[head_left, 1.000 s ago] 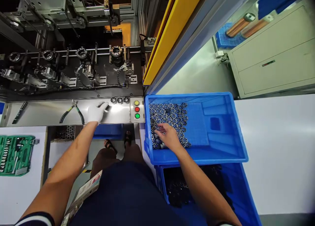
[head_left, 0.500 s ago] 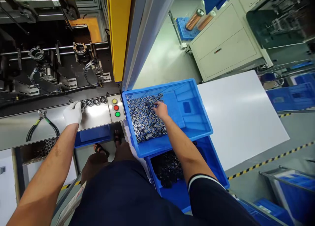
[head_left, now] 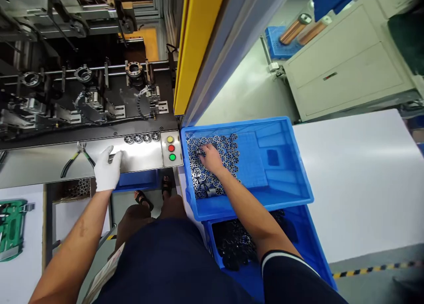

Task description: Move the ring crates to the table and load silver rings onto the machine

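The right hand (head_left: 211, 157) lies on the packed metal rotors (head_left: 228, 150) in the left half of the upper blue bin (head_left: 298, 162); its fingers are curled on 1 rotor, grasp unclear. The bin's right half is bare. The gloved left hand (head_left: 107, 169) rests loosely open on the steel ledge (head_left: 142, 156), beside 1 pair of pliers (head_left: 77, 157); 4 rotors (head_left: 141, 138) line its back edge, left of 3 buttons (head_left: 171, 148).

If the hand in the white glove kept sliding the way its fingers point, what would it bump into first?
The left hand points right along the steel shelf. Straight on, it would probably meet the button panel. The row of small round parts lies slightly farther back, so it may just miss them; depth is hard to judge.
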### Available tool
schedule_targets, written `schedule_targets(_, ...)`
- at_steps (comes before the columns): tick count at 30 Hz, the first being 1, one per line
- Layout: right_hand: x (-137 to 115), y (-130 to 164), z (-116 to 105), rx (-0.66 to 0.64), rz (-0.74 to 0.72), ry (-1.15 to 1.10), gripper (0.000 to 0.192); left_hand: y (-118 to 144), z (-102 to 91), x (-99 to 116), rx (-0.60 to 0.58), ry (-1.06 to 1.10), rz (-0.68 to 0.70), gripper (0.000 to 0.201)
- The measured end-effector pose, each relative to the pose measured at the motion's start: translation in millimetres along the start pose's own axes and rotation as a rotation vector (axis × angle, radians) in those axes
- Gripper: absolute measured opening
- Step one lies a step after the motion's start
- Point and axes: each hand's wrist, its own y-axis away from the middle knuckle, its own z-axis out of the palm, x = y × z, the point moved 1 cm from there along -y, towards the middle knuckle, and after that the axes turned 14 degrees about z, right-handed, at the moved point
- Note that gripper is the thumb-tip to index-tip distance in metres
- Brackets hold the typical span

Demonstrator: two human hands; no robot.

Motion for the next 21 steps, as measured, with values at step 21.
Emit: schedule_targets(21, 43, 118, 10, -0.316, 0.272, 0.194, 0.03, -4, -80.3, -82, 0.139, -0.544, -0.098, 0.074)
